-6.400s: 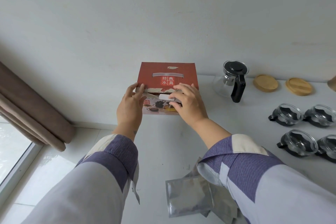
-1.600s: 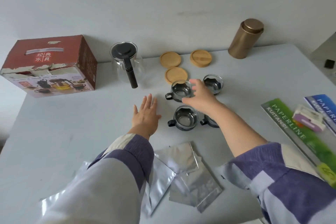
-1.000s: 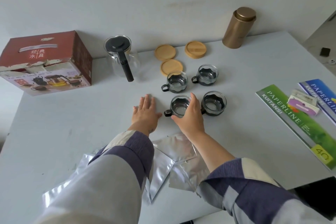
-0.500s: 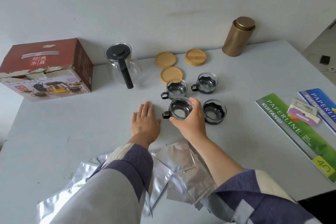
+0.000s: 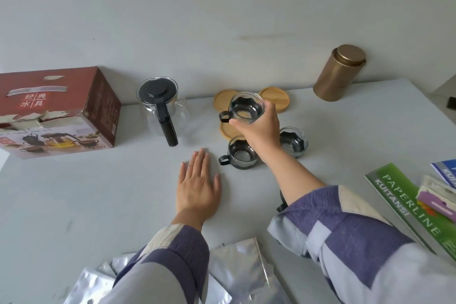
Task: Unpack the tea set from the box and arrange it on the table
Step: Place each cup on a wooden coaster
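Note:
My right hand point(image 5: 259, 131) grips a glass cup point(image 5: 245, 107) with a black handle, held in the air above the wooden coasters. One coaster point(image 5: 223, 100) shows at the left, another point(image 5: 276, 99) at the right, and a third point(image 5: 228, 131) lies partly under the cup and hand. Two more glass cups stand on the table, one point(image 5: 240, 153) below my hand and one point(image 5: 293, 142) to its right. A glass teapot point(image 5: 161, 108) with a black lid stands left of them. The red box point(image 5: 56, 111) is at the far left. My left hand point(image 5: 198, 186) rests flat on the table.
A gold canister point(image 5: 340, 73) stands at the back right by the wall. Green and blue paper pads point(image 5: 409, 207) with a purple item lie at the right edge. Several silver foil pouches point(image 5: 237, 271) lie near the front edge.
My right hand has lifted the cup off the table and carried it back over the coasters. The left hand has stayed flat on the table.

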`<state>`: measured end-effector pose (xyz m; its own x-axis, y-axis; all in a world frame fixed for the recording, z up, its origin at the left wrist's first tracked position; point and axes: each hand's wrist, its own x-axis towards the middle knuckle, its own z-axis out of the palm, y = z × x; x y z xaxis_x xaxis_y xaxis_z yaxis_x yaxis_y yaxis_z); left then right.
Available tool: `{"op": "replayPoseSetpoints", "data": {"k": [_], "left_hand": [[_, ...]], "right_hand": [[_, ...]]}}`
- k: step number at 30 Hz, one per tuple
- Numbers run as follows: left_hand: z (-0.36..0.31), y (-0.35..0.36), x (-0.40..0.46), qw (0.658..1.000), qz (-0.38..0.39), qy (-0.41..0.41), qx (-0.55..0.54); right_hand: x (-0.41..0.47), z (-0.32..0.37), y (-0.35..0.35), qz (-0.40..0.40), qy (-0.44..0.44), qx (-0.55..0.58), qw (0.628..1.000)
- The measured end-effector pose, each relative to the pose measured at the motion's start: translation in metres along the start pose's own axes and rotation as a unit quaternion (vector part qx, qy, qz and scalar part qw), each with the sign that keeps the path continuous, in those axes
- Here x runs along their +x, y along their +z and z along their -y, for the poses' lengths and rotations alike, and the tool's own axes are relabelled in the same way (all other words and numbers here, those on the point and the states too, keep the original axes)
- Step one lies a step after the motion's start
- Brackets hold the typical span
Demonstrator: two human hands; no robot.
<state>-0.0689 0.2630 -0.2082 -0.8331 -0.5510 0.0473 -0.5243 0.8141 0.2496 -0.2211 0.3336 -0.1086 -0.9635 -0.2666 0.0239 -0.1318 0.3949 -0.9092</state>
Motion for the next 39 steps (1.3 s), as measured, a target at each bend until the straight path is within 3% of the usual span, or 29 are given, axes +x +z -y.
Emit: {"op": "replayPoseSetpoints", "data": {"k": [11,27,31,34,39], "left_hand": [[0.000,-0.001,0.002,0.999,-0.027,-0.015,-0.038],[0.001,-0.002,0.003,0.998,-0.029,-0.011,-0.052],[0.002,-0.002,0.002,0.998,-0.032,-0.010,-0.048],[0.001,-0.002,0.002,0.998,-0.031,-0.012,-0.046],[0.000,-0.004,0.001,0.999,-0.033,-0.013,-0.039]], "right_hand": [[0.088,-0.011,0.062,0.037,0.005,-0.113,0.993],[0.105,-0.019,0.081,0.056,0.024,-0.138,0.989],[0.097,-0.012,0.062,0.053,0.032,-0.115,0.991],[0.077,-0.004,0.035,0.045,0.060,-0.034,0.997],[0.012,-0.010,-0.010,0.097,0.075,0.041,0.992]]}}
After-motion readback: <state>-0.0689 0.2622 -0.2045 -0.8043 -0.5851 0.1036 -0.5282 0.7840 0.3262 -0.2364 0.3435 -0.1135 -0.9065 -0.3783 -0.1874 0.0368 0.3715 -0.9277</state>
